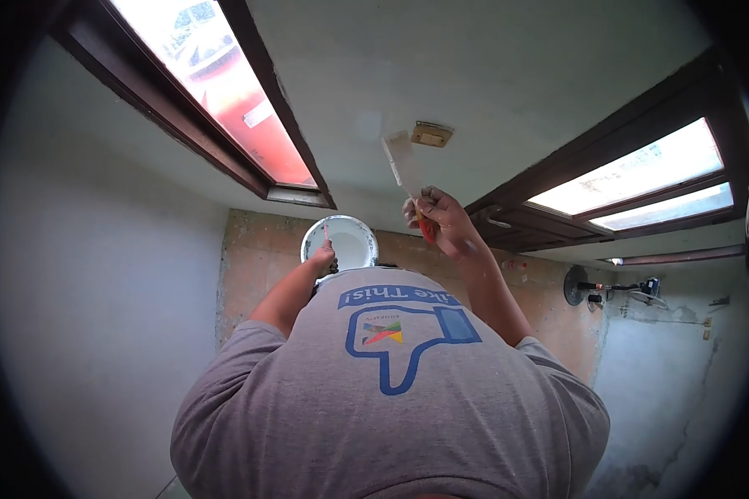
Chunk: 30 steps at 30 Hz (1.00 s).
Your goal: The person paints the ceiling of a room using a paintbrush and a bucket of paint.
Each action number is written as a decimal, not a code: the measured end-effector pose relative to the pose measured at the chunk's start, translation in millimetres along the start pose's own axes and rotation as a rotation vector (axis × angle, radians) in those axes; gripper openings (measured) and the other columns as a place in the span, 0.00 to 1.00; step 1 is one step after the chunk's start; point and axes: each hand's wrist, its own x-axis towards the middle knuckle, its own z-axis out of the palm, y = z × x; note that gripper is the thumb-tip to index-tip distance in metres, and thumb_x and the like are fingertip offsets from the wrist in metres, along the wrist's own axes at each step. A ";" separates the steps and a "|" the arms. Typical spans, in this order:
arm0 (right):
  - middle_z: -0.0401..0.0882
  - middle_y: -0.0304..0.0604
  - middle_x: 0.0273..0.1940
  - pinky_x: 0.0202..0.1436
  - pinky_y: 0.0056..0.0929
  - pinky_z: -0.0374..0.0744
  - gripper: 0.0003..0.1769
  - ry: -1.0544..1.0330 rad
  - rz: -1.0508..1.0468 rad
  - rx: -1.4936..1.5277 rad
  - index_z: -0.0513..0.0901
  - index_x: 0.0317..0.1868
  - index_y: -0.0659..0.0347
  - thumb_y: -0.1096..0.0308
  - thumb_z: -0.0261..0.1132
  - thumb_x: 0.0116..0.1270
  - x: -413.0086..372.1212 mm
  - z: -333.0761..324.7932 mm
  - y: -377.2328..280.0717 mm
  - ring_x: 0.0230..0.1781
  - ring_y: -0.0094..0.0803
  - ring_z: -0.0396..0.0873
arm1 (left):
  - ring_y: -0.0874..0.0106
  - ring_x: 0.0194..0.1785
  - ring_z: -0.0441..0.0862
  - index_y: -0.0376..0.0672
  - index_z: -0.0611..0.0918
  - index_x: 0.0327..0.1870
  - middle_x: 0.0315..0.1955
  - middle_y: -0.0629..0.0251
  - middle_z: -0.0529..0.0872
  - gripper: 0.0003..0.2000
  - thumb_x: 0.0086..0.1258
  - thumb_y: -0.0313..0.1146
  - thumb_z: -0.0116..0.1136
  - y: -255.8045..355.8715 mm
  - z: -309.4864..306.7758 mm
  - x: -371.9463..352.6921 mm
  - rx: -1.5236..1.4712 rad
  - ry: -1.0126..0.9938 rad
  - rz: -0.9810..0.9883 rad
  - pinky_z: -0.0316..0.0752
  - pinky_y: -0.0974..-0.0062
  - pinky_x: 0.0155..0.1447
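In the head view my right hand [443, 218] is raised in front of me at the right, closed round the red handle of a putty knife [403, 164]. Its wide, pale blade points up and to the left, close to the wall. Lower and to the left, my left hand [328, 257] is closed at the near rim of a white bucket [366, 241]. Something thin and pinkish, perhaps the thumb, reaches up over the bucket's inside. The bucket's rim has dark marks, and its lower part is hidden by my grey shirt [324, 399].
A pale wall [341, 100] faces me, with a beige switch plate [433, 134]. Dark-framed windows stand at the left [250, 100] and right [641, 175]. Brownish floor [258, 258] lies below. A round, dark disc on a stand, perhaps a fan [575, 284], is at the right.
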 end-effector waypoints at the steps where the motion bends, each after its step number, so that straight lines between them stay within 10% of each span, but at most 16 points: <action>1: 0.81 0.42 0.39 0.42 0.29 0.80 0.10 -0.005 0.000 -0.002 0.76 0.52 0.64 0.69 0.60 0.75 2.4 0.5 -1.0 0.34 0.27 0.79 | 0.72 0.19 0.62 0.43 0.72 0.30 0.19 0.68 0.65 0.10 0.61 0.37 0.59 0.6 0.3 -1.7 0.000 -0.004 0.019 0.63 0.67 0.23; 19: 0.84 0.49 0.43 0.50 0.34 0.84 0.15 -0.027 -0.515 -0.319 0.72 0.54 0.68 0.79 0.62 0.70 93.0 47.9 -33.4 0.41 0.36 0.86 | 0.71 0.20 0.65 0.40 0.73 0.30 0.19 0.67 0.66 0.12 0.62 0.38 0.61 4.8 3.2 16.2 0.068 -0.096 0.189 0.64 0.68 0.23; 30: 0.85 0.48 0.45 0.50 0.35 0.85 0.13 0.001 -0.128 -0.264 0.75 0.54 0.66 0.73 0.63 0.72 80.7 23.0 -9.7 0.43 0.38 0.87 | 0.73 0.18 0.62 0.43 0.72 0.31 0.18 0.69 0.63 0.09 0.61 0.35 0.60 8.4 -4.5 12.1 -0.023 -0.091 0.135 0.62 0.69 0.22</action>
